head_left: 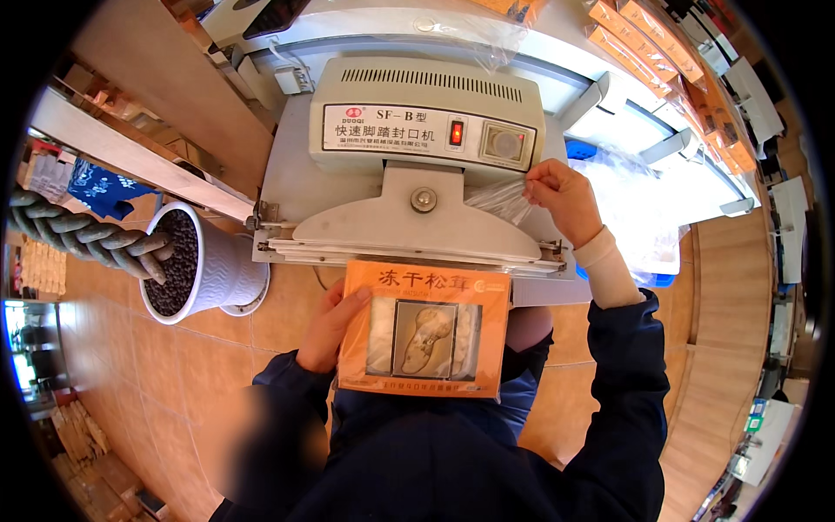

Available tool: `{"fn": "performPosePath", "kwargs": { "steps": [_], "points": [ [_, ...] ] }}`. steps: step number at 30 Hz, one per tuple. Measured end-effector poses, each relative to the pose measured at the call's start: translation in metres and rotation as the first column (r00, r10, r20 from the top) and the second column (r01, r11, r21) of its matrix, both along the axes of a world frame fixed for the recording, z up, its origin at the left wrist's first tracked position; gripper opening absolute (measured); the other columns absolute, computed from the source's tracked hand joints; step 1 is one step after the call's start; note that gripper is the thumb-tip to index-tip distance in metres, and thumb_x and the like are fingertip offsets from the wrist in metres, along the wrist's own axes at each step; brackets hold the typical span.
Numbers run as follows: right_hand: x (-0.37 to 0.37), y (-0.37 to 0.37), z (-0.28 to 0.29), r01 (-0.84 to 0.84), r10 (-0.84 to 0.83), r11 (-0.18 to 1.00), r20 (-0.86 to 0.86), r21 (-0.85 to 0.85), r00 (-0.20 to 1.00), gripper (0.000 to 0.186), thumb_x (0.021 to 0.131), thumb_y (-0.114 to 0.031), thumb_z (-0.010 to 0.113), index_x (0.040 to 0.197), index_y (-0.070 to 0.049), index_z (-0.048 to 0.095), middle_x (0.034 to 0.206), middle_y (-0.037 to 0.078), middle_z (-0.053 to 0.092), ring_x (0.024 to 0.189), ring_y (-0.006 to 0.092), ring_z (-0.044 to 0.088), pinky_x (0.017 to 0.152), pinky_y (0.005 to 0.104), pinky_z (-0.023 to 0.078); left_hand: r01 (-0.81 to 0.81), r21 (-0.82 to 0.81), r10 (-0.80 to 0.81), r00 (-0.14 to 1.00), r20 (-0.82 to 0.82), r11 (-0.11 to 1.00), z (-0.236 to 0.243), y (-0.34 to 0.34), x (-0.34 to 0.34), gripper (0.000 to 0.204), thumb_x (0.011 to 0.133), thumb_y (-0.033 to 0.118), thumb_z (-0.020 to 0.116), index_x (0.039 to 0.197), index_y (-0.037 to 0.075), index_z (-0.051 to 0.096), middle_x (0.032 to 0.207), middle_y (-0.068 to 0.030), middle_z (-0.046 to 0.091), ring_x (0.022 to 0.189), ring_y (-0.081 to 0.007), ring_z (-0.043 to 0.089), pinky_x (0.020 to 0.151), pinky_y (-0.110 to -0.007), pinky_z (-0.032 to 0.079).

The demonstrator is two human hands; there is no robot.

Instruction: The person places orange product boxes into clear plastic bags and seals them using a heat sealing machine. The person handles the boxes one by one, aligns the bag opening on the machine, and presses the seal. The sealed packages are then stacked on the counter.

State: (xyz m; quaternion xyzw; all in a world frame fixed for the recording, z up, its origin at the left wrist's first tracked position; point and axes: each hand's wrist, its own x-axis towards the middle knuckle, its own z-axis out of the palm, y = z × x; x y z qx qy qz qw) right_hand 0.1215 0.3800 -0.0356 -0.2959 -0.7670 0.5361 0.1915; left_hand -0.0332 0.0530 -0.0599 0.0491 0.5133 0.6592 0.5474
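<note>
My left hand [329, 328] grips the left side of an orange box [355, 365] with a mushroom picture on its front; the box looks wrapped in shiny transparent film. Its top edge lies against the front of the jaws of a beige foot-operated sealing machine [348, 187]. A red light glows in the machine's switch [457, 133], left of a round dial [504, 143]. At the machine's right side, my right hand [561, 198] is closed in a pinch on a bunched strip of transparent plastic film [503, 200], which lies over the machine's top behind the jaws.
A white ribbed pot [213, 278] with a braided trunk stands on the floor to the left. More transparent plastic [631, 204] fills a spot right of the machine. Several orange boxes [648, 39] lie at the far right. A wooden panel [165, 83] rises at the left.
</note>
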Motion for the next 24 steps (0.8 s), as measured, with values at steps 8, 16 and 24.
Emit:
{"fn": "performPosePath", "kwargs": {
  "steps": [8, 16, 24],
  "points": [
    [0.003, -0.004, 0.004, -0.008, 0.009, 1.000, 0.006, -0.029, 1.000, 0.010, 0.082, -0.003, 0.058, 0.089, 0.002, 0.058, 0.074, 0.006, 0.063, 0.066, 0.0100, 0.059, 0.063, 0.0223, 0.048, -0.004, -0.007, 0.004, 1.000, -0.006, 1.000, 0.000, -0.001, 0.003, 0.036, 0.090, 0.018, 0.056, 0.119, -0.002, 0.048, 0.110, -0.0073, 0.059, 0.095, -0.0118, 0.057, 0.083, -0.026, 0.046],
    [0.008, -0.005, 0.005, -0.009, 0.010, 0.999, 0.014, -0.043, 1.000, 0.009, 0.084, -0.003, 0.057, 0.091, 0.002, 0.058, 0.077, 0.005, 0.063, 0.072, 0.0091, 0.059, 0.067, 0.0218, 0.049, 0.073, -0.057, -0.077, 0.995, -0.067, 0.996, -0.009, -0.006, -0.003, 0.042, 0.089, 0.020, 0.056, 0.124, -0.001, 0.044, 0.114, -0.0077, 0.057, 0.100, -0.0141, 0.057, 0.085, -0.028, 0.046],
    [0.011, -0.007, 0.001, 0.014, -0.015, 0.998, -0.013, -0.058, 1.000, 0.010, 0.083, -0.003, 0.057, 0.092, 0.002, 0.058, 0.077, 0.006, 0.063, 0.073, 0.0099, 0.060, 0.068, 0.0220, 0.049, 0.088, -0.012, -0.089, 0.993, -0.071, 0.996, -0.013, -0.005, -0.004, 0.047, 0.089, 0.020, 0.057, 0.128, 0.001, 0.040, 0.120, -0.0083, 0.054, 0.106, -0.0157, 0.055, 0.090, -0.029, 0.045]
  ]
}}
